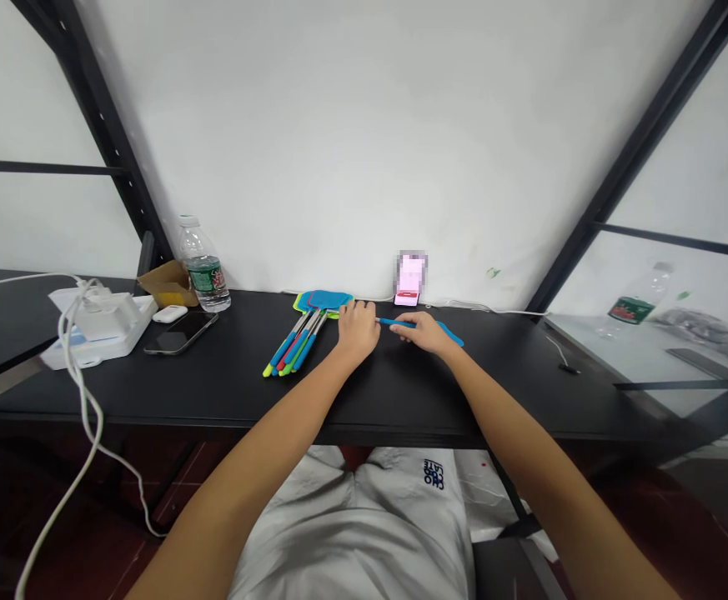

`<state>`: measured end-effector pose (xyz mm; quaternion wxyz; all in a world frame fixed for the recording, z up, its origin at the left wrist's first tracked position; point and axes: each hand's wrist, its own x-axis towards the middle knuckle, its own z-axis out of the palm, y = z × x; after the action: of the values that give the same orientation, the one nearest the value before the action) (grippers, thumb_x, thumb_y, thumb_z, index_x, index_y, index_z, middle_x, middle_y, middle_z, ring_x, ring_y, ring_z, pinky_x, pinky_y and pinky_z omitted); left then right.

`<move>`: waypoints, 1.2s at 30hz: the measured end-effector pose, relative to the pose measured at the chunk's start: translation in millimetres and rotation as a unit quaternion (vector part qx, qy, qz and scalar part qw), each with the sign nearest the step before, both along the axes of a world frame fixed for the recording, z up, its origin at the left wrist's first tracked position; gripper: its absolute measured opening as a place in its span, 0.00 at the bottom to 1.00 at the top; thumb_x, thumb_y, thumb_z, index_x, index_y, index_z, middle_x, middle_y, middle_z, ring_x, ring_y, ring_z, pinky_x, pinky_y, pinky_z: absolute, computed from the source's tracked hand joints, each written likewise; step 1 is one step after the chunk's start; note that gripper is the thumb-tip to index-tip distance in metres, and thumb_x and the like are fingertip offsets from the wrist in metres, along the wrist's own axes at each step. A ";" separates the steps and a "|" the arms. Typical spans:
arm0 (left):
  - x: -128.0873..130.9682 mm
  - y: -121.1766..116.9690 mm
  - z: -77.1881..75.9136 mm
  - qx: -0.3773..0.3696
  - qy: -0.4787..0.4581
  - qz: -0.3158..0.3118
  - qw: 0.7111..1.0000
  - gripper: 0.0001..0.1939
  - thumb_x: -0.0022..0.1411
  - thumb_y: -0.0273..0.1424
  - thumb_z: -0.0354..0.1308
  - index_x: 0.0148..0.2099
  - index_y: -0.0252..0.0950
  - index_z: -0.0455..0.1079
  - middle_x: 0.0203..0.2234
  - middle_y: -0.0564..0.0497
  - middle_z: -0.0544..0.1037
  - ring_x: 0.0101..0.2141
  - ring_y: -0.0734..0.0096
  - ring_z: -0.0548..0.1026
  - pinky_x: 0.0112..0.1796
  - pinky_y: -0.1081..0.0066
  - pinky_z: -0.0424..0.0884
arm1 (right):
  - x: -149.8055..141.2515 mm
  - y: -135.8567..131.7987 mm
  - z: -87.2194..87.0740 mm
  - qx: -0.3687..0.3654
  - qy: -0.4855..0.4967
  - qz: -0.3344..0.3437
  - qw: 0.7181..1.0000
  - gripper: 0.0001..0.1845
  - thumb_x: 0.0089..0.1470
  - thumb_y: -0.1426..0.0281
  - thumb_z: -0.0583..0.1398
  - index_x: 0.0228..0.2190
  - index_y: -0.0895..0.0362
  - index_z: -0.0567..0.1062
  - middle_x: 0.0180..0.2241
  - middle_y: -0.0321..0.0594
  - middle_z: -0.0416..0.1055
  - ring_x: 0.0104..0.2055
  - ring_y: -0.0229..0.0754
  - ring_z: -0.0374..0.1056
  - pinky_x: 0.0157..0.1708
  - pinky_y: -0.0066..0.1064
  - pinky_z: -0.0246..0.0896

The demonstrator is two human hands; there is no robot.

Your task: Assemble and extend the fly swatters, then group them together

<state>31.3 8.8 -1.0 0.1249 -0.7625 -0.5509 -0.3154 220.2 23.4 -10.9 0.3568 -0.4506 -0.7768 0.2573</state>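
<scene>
R hand (419,332) closed on blue fly swatter (398,322); L hand (358,329) open on tabletop, swatter pile (298,342) at its 10 o'clock.

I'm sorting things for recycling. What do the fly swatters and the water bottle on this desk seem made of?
The fly swatters seem to have silvery metal shafts, shiny where bare, with matte plastic or rubber grips and heads; the look cannot settle which. The water bottle looks like clear, glossy plastic, see-through with a green label.

Phone (409,279) screen's blurred, can't read it. My R hand (418,332) hides mid handle of blue swatter (446,331). Swatter pile (304,329) overlaps, count unclear.
</scene>
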 end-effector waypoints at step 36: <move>11.3 4.5 -7.2 -0.156 -0.134 -0.066 0.976 0.11 0.67 0.34 0.46 0.44 0.39 0.67 0.37 0.46 0.77 0.39 0.64 0.75 0.40 0.68 0.67 | 7.5 4.5 5.9 0.070 -0.013 -0.293 0.953 0.19 0.57 0.60 0.50 0.23 0.56 0.72 0.23 0.41 0.71 0.29 0.41 0.68 0.32 0.30 0.61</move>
<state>42.7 13.3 -8.2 -0.0918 -0.7584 -0.5532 -0.3321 227.7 27.9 -5.1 0.4369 -0.6359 -0.6310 0.0808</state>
